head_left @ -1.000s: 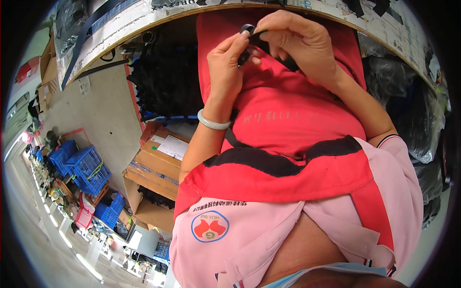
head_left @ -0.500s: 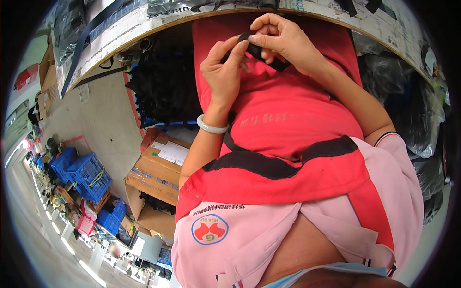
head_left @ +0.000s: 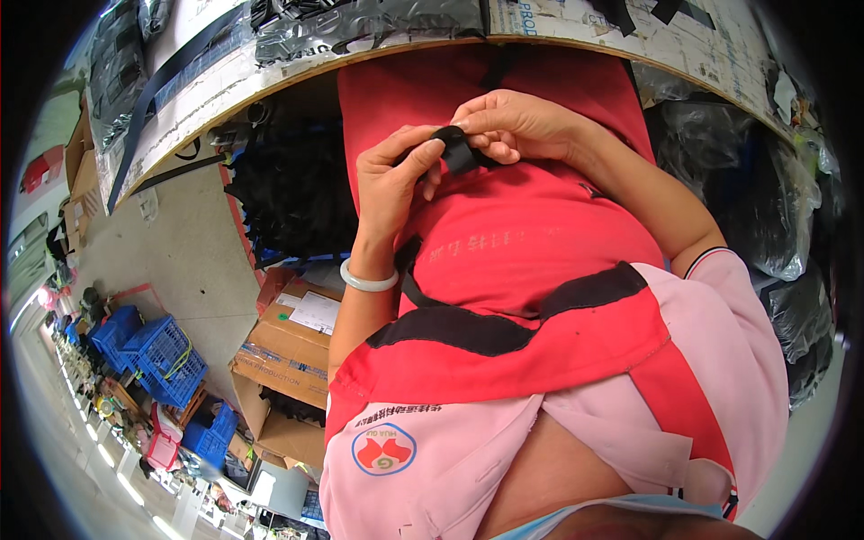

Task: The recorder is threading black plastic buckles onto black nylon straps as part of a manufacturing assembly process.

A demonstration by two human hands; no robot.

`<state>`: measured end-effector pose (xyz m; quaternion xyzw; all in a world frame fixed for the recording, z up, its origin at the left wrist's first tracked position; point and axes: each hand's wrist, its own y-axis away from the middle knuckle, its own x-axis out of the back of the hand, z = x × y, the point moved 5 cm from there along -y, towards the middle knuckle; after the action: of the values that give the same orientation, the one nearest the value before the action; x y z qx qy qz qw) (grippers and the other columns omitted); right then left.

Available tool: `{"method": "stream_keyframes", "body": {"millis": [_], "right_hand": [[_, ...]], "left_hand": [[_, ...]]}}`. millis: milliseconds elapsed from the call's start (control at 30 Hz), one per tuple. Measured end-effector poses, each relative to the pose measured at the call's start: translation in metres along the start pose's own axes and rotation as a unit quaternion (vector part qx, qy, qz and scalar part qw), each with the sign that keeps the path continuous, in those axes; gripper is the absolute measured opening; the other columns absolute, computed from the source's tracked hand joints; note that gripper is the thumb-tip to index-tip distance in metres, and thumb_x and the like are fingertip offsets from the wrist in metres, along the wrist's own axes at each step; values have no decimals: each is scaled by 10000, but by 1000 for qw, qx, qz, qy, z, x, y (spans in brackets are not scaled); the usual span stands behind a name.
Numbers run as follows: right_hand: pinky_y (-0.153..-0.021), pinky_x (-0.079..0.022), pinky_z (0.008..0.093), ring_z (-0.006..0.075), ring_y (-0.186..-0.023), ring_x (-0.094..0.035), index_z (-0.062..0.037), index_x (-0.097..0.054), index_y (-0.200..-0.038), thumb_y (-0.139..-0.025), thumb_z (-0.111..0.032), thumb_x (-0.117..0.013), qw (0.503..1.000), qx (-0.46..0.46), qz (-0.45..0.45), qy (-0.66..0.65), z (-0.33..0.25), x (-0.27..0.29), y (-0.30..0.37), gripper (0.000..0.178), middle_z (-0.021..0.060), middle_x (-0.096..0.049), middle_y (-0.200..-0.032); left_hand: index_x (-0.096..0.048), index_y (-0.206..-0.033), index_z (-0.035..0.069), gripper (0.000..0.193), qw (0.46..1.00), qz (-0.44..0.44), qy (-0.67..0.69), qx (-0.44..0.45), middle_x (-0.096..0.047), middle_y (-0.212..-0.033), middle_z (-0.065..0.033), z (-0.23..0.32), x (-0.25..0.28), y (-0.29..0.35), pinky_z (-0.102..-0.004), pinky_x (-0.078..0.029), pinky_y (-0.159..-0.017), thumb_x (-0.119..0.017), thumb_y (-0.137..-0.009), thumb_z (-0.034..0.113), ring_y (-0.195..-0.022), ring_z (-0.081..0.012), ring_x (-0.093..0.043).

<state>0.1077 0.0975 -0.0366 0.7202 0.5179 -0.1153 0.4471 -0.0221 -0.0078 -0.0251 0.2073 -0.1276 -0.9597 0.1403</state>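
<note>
A black strap (head_left: 458,151), folded or looped at its upper end, is held between both hands above my red apron (head_left: 504,234). My left hand (head_left: 396,171) pinches its left side with thumb and forefinger. From the right, my right hand (head_left: 513,126) grips the strap near the top of the loop, fingertips pressed together and the other fingers curled. Part of the strap is hidden behind the fingers, so I cannot tell its full shape. A white bangle (head_left: 367,277) circles my left wrist.
Beyond my hands runs the worktable's curved-looking edge (head_left: 297,74), with plastic-wrapped black goods (head_left: 360,31) on top. Below it at left sits a pile of black items (head_left: 292,180). Cardboard boxes (head_left: 283,355) and blue crates (head_left: 162,358) stand on the floor. Black plastic bags (head_left: 756,198) are at right.
Both hands have moved lower in the view, nearer my body, with the black strap. My right hand has turned and its fingers have curled in. The strap's loop now shows more plainly.
</note>
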Motion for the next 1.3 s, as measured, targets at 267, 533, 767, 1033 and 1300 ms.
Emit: {"method": "stream_keyframes", "body": {"millis": [267,533,767,1033,1300], "right_hand": [[-586,-485,263,131,-603,-584,-31,-646,-937,-913,-220,-588,792,249,270,488,-52,37,26,199,47,-613,-694],[-689,-535,428,341,-800,-644,-137,-529,-1235,-895,-138,-515,519,116,242,811,-21,64,9,340,143,-618,-1011],[-654,-530,432,314,-809,-644,-112,-637,-1091,-833,-89,-573,407,73,228,882,-15,92,-26,267,124,-589,-1031],[-498,-443,286,120,-540,-562,-38,-659,-943,-914,-163,-608,824,200,141,511,-51,-10,20,137,47,-591,-697],[-395,-358,166,25,-454,-502,-48,-600,-967,-964,-221,-563,947,86,105,292,-28,-30,8,177,9,-621,-703]], "left_hand": [[-663,-894,-40,116,998,9,-51,33,-571,-707,-27,49,50,51,-182,-317,-415,-630,-852,63,-465,-63,-455],[-596,-1111,-39,232,907,337,-247,-57,-651,-939,-130,95,180,119,-181,-444,-503,-587,-924,98,-573,-108,-570],[-474,-1257,-85,376,967,211,133,-41,-556,-1219,-236,-18,144,49,-384,-495,-996,-541,-888,-64,-1097,-320,-600],[-608,-1089,-83,223,984,98,146,18,-663,-871,-143,-13,38,3,-312,-591,-684,-591,-931,73,-764,-237,-683],[-620,-1059,-67,213,991,116,44,-58,-678,-892,-110,4,16,-5,-253,-559,-614,-659,-859,-9,-697,-155,-655]]}}
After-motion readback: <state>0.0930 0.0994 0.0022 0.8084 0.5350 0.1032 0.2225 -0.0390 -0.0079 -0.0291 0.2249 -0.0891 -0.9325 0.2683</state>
